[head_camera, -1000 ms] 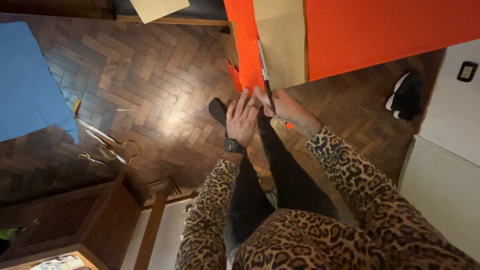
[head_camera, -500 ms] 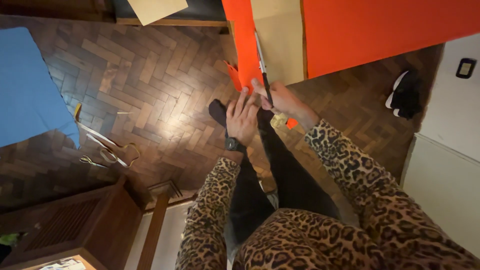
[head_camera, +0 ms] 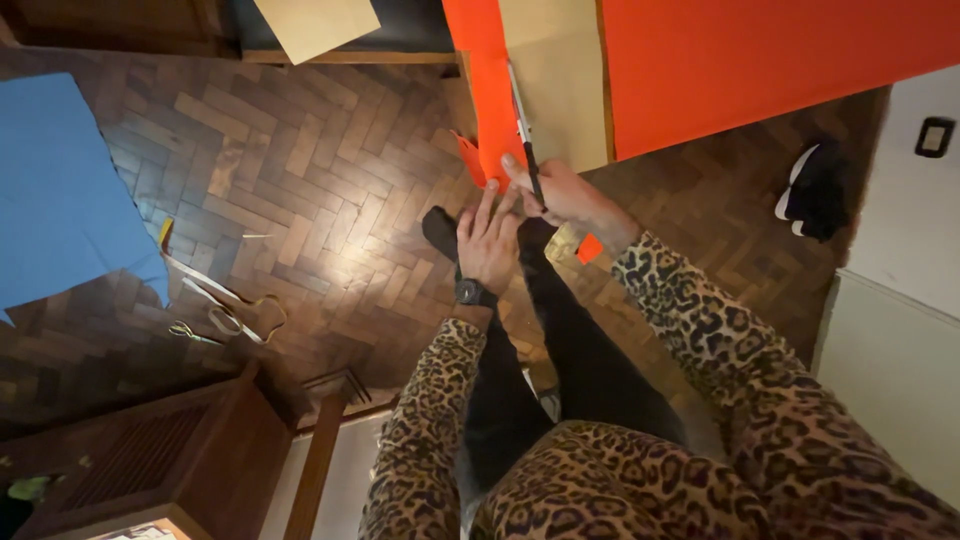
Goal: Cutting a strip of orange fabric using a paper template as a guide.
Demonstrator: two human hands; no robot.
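Right hand (head_camera: 565, 195) closed round scissors (head_camera: 523, 140), cutting orange sheet (head_camera: 480, 90). Left hand (head_camera: 488, 243) flat, pinning sheet edge. Risk: fingers near blades, cut wandering.

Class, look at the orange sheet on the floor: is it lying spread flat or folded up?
Spread flat: the orange sheet lies open across the wooden floor, no fold visible, though it runs beyond the picture.

Domestic room: herringbone parquet floor (head_camera: 300, 180) throughout, wooden cabinet (head_camera: 130, 470) at 7 o'clock, shoe (head_camera: 815, 190) at 2 o'clock, white wall (head_camera: 900, 250) at 3 o'clock.
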